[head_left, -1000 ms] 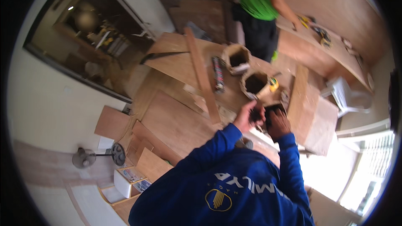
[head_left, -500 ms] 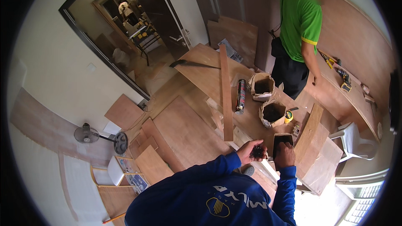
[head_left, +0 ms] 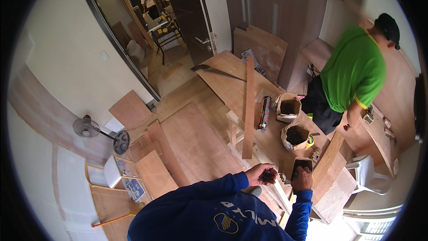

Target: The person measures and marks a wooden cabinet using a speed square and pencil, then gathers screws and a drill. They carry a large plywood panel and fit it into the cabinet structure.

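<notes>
My left hand is cupped palm up around a handful of small, thin dark pieces that look like screws. My right hand reaches down into a small open box with a dark inside, at the near edge of the work table; the box hides its fingertips. Just beyond stand two torn paper-wrapped containers with dark contents, the nearer container and the farther container. A yellow tape measure lies beside the nearer one.
On the plywood table lie a long wood strip, a hand saw and a dark cylindrical can. A wooden block sits right of the box. A person in green stands at the far right, near a white chair.
The person in green has leaned to the right and raised an arm. The view has shifted slightly. My left hand still holds the dark pieces, and my right hand stays in the box.
</notes>
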